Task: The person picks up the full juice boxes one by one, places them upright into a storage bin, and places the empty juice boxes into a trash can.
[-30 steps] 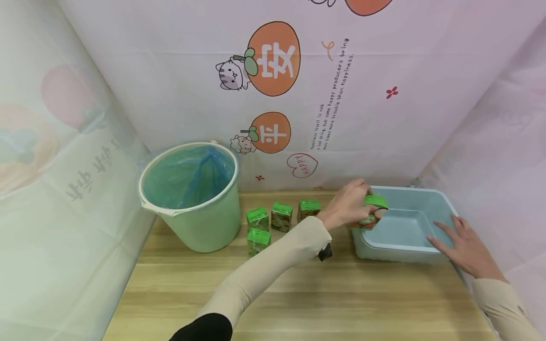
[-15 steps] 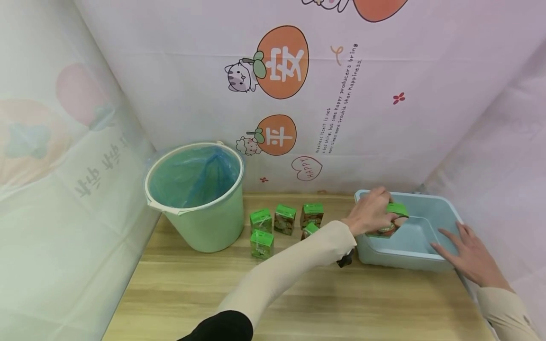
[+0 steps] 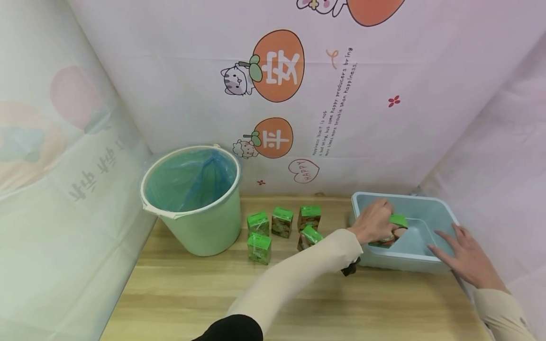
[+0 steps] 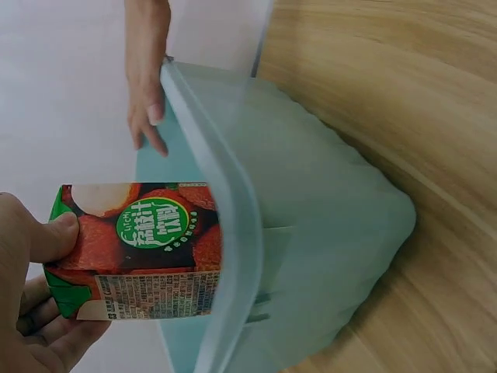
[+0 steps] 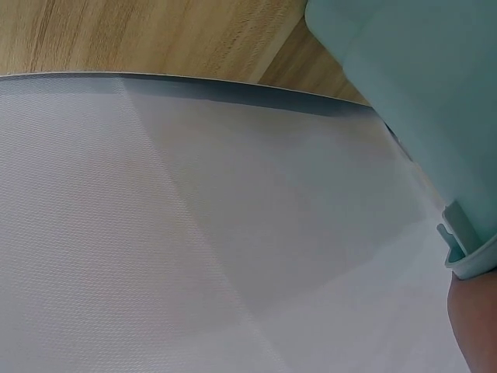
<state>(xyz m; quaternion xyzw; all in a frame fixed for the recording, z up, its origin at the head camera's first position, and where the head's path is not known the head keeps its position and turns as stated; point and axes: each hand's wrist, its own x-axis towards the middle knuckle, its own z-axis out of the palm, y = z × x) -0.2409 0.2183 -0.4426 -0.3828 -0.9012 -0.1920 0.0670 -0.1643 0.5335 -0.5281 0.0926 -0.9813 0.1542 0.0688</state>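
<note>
In the head view my left hand point(image 3: 374, 223) reaches across to the light blue bin point(image 3: 407, 263) and grips a juice carton point(image 3: 386, 240). The left wrist view shows the carton point(image 4: 147, 249) close up: lychee pictures, green top, thumb on one side and fingers on the other. Its lower end is hidden behind the bin's rim. My right hand point(image 3: 468, 255) rests on the right rim of the bin, fingers spread inward. Only a bit of that hand shows in the right wrist view, beside the bin's wall point(image 5: 435, 101).
Several green-topped cartons point(image 3: 282, 222) stand on the wooden table point(image 3: 183, 289), one of them tilted point(image 3: 310, 238) near my left forearm. Left of them is a pale green bucket point(image 3: 215, 229) with a blue plastic liner point(image 3: 209, 175). Printed cloth point(image 3: 362, 118) hangs behind and at both sides.
My left hand has carried the carton rightward over the bin's left edge and then lowered it. The tilted carton, earlier behind my arm, now shows. My right hand stays on the rim.
</note>
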